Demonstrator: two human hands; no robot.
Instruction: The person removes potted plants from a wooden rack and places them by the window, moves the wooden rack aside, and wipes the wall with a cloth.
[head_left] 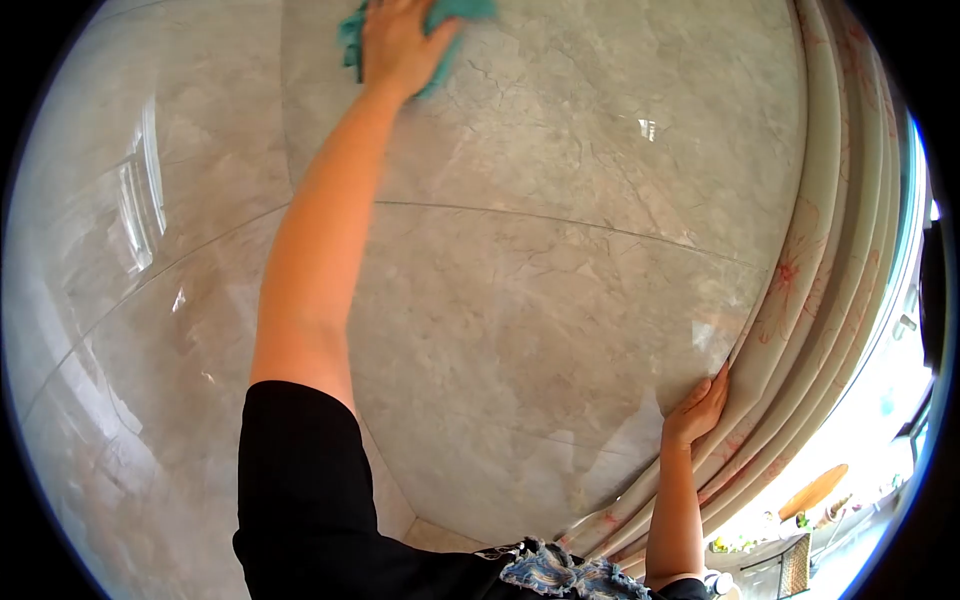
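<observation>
My left hand (404, 48) is stretched high up at the top of the view, back of the hand toward me. It presses a teal cloth (440, 72) against a glossy beige marble-look tiled wall (560, 320); the fingertips run out of the frame. Cloth shows on both sides of the hand. Low on the right, my right hand (694, 412) grips the near edge of a cream curtain (790, 290) with red flowers, its fingers pointing up along the cloth and partly hidden at the fold.
Dark joints (560, 218) divide the large tiles. Light reflections (135, 215) shine at the left. Beyond the curtain lies a bright window (850, 450), with a round wooden piece (812, 491) and a wicker-like item (795, 565) near the lower right. Ruffled blue denim-like fabric (570, 572) shows on my clothing.
</observation>
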